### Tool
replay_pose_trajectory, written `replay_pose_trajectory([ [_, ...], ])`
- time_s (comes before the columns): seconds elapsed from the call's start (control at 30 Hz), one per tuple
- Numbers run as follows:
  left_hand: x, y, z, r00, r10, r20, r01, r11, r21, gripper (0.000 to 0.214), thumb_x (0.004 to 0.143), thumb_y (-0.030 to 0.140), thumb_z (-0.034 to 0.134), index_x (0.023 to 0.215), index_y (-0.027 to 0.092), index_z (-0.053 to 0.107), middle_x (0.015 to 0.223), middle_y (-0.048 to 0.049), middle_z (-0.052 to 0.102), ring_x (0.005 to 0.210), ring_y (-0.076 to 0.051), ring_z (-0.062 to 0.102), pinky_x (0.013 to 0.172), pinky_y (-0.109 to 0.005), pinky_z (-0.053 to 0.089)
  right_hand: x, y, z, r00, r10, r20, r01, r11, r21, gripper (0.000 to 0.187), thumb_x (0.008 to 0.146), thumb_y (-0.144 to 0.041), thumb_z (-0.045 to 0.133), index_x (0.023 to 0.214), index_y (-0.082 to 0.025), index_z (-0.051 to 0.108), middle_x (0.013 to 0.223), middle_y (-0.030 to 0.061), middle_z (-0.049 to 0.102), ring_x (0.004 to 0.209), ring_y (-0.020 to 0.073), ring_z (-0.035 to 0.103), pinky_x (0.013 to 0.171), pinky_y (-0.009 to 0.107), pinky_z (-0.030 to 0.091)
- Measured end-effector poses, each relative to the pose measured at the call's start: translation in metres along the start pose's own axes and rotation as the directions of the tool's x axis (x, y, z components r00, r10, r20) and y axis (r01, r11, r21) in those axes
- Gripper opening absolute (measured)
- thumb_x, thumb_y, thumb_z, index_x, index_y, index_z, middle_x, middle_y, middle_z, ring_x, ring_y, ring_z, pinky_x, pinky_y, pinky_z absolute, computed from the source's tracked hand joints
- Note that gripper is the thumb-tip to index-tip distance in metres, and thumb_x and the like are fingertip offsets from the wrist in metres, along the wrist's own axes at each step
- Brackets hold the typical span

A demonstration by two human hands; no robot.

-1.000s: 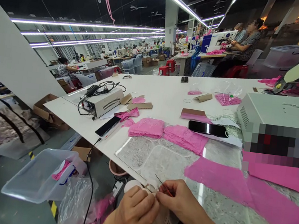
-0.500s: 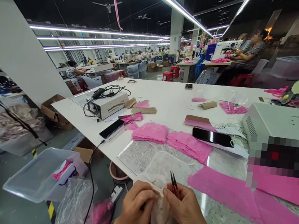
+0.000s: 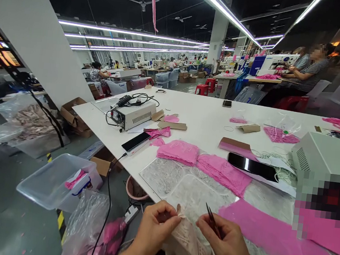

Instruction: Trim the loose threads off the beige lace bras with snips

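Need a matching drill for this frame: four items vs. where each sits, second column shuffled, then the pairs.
1 snips
2 beige lace piece
3 black phone
4 clear bin

A on the floor
B pinched by the left hand
C lying flat on the table
D held in the right hand

Pairs: 1-D, 2-B, 3-C, 4-A

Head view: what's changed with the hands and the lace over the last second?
The hands have drawn apart. The right hand, gripping the snips, moved right, so the blades that met the pale lace piece now point up, clear of it. The left hand keeps pinching its top edge. The pink lace stacks and phone lie as before on the table.
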State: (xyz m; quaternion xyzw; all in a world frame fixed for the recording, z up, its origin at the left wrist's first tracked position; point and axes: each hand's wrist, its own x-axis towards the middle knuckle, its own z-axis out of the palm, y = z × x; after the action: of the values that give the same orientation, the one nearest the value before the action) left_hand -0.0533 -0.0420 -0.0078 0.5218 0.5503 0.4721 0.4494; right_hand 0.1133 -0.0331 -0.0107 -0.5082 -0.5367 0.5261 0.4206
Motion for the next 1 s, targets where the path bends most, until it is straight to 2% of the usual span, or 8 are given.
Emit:
replay_pose_trajectory([
  [0.13,0.0,0.009,-0.015,0.991,-0.094,-0.095,0.075,0.979,-0.188,0.021,0.063,0.028,0.073,0.06,0.011,0.062,0.053,0.0019,0.054,0.05,-0.009,0.046,0.049,-0.018,0.036,0.005,-0.005,0.02,0.985,-0.009,0.174,0.005,1.0,0.02,0.035,0.074,-0.047,0.06,0.064,-0.014,0.066,0.054,-0.0021,0.049,0.052,0.0132,0.042,0.048,0.024,0.034],
  [0.27,0.009,0.045,-0.055,0.931,-0.059,-0.359,-0.063,0.946,-0.319,0.028,0.056,0.033,0.079,0.064,0.012,0.063,0.058,0.0012,0.059,0.052,-0.009,0.049,0.049,-0.018,0.039,0.015,-0.024,0.036,0.991,-0.088,0.102,0.071,0.984,0.161,0.029,0.074,-0.042,0.063,0.082,-0.015,0.07,0.058,-0.0006,0.057,0.057,0.0151,0.052,0.055,0.025,0.041],
  [0.43,0.016,0.109,-0.091,0.765,0.239,-0.598,-0.386,0.914,-0.128,0.027,0.057,0.033,0.08,0.068,0.012,0.066,0.06,0.0017,0.06,0.053,-0.008,0.05,0.048,-0.016,0.04,0.018,-0.045,0.027,0.983,-0.18,-0.029,0.182,0.956,0.228,0.028,0.071,-0.044,0.068,0.08,-0.017,0.07,0.062,0.0031,0.064,0.055,0.0163,0.056,0.044,0.024,0.039],
  [0.6,0.03,0.155,-0.075,0.532,0.538,-0.654,-0.586,0.791,0.174,0.018,0.067,0.03,0.074,0.072,0.014,0.067,0.064,0.0026,0.061,0.054,-0.008,0.051,0.051,-0.017,0.04,0.021,-0.067,0.004,0.963,-0.236,-0.132,0.261,0.94,0.221,0.03,0.066,-0.045,0.072,0.08,-0.018,0.073,0.065,0.0071,0.069,0.055,0.0193,0.058,0.035,0.024,0.033],
  [0.7,0.038,0.138,-0.035,0.653,0.615,-0.441,-0.59,0.779,0.212,0.012,0.072,0.025,0.068,0.069,0.014,0.065,0.062,0.0012,0.061,0.054,-0.01,0.052,0.051,-0.018,0.041,0.023,-0.067,-0.005,0.939,-0.264,-0.223,0.31,0.928,0.208,0.03,0.064,-0.044,0.072,0.078,-0.018,0.074,0.069,0.007,0.071,0.056,0.0199,0.059,0.037,0.025,0.037],
  [0.8,0.042,0.085,0.015,0.738,0.64,-0.212,-0.596,0.767,0.24,0.011,0.075,0.018,0.063,0.064,0.015,0.062,0.061,0.0001,0.06,0.058,-0.012,0.054,0.055,-0.021,0.043,0.021,-0.045,-0.019,0.907,-0.258,-0.331,0.321,0.935,0.151,0.029,0.066,-0.044,0.072,0.077,-0.018,0.073,0.067,0.0045,0.07,0.056,0.019,0.059,0.043,0.026,0.042],
  [0.9,0.038,0.036,0.051,0.824,0.523,-0.219,-0.489,0.851,0.193,0.014,0.078,0.017,0.059,0.064,0.015,0.059,0.06,0.0005,0.057,0.057,-0.012,0.053,0.053,-0.021,0.042,0.011,-0.014,-0.038,0.837,-0.196,-0.51,0.267,0.961,0.068,0.029,0.067,-0.043,0.071,0.08,-0.018,0.072,0.069,0.0033,0.069,0.059,0.0188,0.06,0.052,0.027,0.047],
  [1.0,0.03,0.016,0.069,0.865,0.483,-0.14,-0.47,0.875,0.118,0.012,0.078,0.018,0.06,0.066,0.016,0.059,0.064,-0.0004,0.058,0.06,-0.013,0.055,0.056,-0.021,0.044,0.0,0.006,-0.05,0.88,-0.098,-0.465,0.16,0.982,0.095,0.031,0.069,-0.043,0.071,0.083,-0.016,0.072,0.075,0.0059,0.071,0.072,0.0235,0.064,0.066,0.032,0.051],
])
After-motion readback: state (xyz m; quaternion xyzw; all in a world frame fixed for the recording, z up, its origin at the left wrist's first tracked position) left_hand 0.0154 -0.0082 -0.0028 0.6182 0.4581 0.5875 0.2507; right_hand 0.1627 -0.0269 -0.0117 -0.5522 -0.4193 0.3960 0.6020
